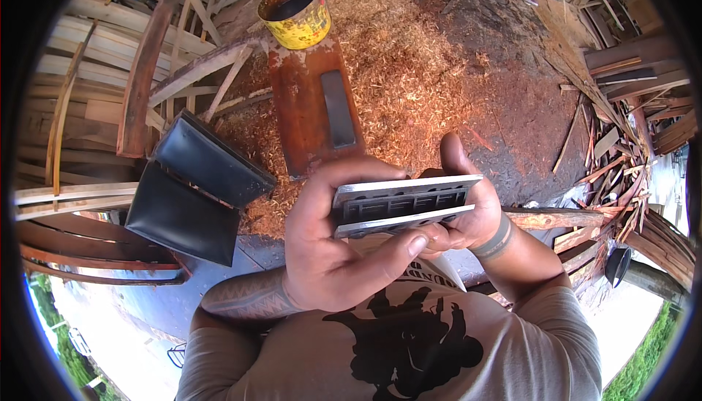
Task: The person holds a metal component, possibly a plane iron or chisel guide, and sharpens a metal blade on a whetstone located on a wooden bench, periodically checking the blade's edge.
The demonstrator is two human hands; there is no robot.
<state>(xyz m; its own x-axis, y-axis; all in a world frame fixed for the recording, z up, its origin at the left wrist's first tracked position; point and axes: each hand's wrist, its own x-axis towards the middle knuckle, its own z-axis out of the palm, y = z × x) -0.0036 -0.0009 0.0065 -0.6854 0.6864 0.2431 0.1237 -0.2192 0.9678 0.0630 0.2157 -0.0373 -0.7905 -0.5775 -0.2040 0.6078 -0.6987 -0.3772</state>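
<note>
Both my hands hold a dark metal blade holder (402,205) in front of my chest. It has two bright, straight blade edges running side by side, with a row of dark slots between them. My left hand (314,244) wraps around its left end, the thumb stretched along the near side. Against the right end presses my right hand (479,214), its thumb raised and its other fingers curled partly out of sight underneath. Beyond my hands, a dark grey sharpening stone (338,108) lies on a reddish-brown wooden board (296,105).
A yellow bucket (300,31) with dark liquid stands at the board's far end. Left of the board is a black, seat-like padded object (186,211). Wood shavings (409,72) cover the ground ahead. Timber (139,72) is piled at left, scrap wood (621,145) at right.
</note>
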